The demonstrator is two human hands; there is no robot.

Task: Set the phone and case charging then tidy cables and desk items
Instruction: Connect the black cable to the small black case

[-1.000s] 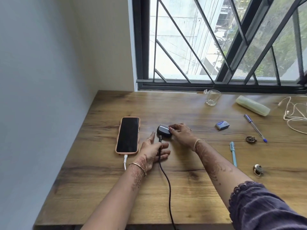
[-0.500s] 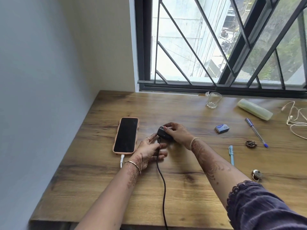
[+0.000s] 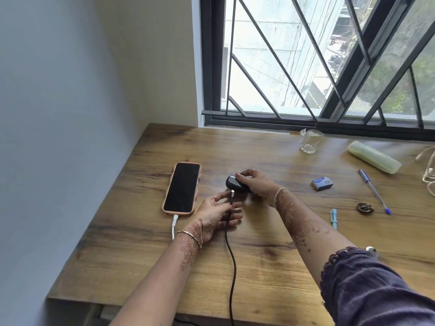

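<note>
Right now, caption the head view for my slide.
Left hand pinches the black cable, plug at the dark case gripped by the right hand, beside the plugged-in phone.

Your right hand (image 3: 256, 183) hid much of the case (image 3: 231, 183); the bottom edge cut off the black cable (image 3: 231, 267), the right edge the white cord (image 3: 429, 170).

Bright daylight pours through the window (image 3: 306, 67), softly lighting the desk (image 3: 141, 255); wide-angle bending at edges, slight blur.

Both forearms reach forward over the surface (image 3: 270, 255). The left hand (image 3: 217, 211) pinches the black cable (image 3: 231, 260) by its plug, just before the case (image 3: 233, 182). The right hand (image 3: 255, 182) curls its fingers (image 3: 244, 173) over that case.
</note>
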